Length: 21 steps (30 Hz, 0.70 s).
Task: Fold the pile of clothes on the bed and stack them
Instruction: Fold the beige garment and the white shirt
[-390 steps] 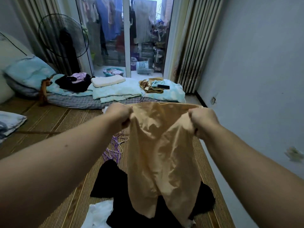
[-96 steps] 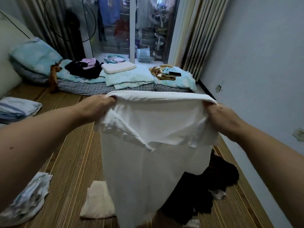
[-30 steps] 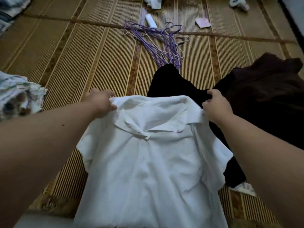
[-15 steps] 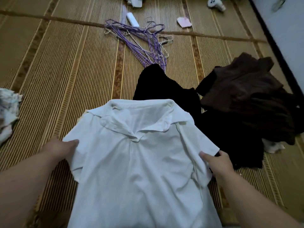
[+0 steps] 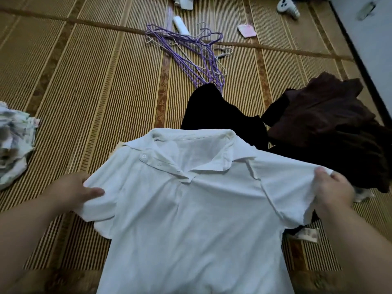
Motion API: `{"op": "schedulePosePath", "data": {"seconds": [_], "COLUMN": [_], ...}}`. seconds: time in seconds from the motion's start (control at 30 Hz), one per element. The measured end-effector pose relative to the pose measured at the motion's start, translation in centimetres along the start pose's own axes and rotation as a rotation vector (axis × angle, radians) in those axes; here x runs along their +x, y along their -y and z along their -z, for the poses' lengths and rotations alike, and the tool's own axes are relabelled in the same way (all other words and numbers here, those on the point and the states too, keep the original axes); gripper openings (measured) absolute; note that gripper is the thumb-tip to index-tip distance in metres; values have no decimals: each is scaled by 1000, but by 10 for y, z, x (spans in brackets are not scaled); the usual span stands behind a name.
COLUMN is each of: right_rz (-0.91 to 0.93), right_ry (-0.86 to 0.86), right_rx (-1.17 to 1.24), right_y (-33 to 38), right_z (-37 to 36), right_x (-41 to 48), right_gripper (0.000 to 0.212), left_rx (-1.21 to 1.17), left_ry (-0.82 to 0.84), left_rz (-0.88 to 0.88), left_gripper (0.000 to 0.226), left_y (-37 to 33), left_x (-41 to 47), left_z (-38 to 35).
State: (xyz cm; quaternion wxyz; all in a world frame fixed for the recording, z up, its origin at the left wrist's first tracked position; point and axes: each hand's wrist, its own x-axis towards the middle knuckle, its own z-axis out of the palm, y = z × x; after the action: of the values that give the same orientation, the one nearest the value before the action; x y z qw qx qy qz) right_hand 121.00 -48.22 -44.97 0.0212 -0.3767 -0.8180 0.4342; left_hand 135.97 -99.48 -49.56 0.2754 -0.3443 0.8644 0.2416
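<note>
A white polo shirt lies front up on the woven bed mat, collar pointing away from me. My left hand pinches the left sleeve edge. My right hand grips the right sleeve and holds it stretched outward. Behind the shirt lies a black garment, and to its right a crumpled dark brown pile of clothes.
Purple wire hangers lie tangled further up the mat. A patterned light cloth sits at the left edge. Small white items and a pink packet lie at the top. A wall borders the right side.
The white shirt went from held up in the air to lying flat on the mat. My hands left the shoulders, moved to the sleeves and now pull them apart.
</note>
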Motion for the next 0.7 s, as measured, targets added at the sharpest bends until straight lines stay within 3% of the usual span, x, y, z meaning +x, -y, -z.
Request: {"op": "schedulePosePath", "data": {"seconds": [0.1,0.27,0.4,0.5,0.6,0.7], "right_rz": [39,131,288,402,606,652], "right_ry": [24,245,173,200,347,538], "right_rx": [-86,-299,-474,-559,-677,-655], "right_y": [-2,-7,0,6,2,-8], "right_z": [3,2,2,-7,-28,-54], "right_x": [6,-2,-27,-65,-105,-134], "right_gripper": [37,55,69,77,74,74], "left_rx": [-207,-576,-377,-312,-167,-203], "left_ry": [51,-31,-209,-108,-10,88], "left_rz": [78,91,-70,-249,-354,-339], "left_gripper": [31,50,34,29,29,17], "left_y": [17,24,-8,-53,-105,-147], "left_x": [1,-8,-32,-55,-67,-69], "left_z": [8,15,28,30,13,-16]}}
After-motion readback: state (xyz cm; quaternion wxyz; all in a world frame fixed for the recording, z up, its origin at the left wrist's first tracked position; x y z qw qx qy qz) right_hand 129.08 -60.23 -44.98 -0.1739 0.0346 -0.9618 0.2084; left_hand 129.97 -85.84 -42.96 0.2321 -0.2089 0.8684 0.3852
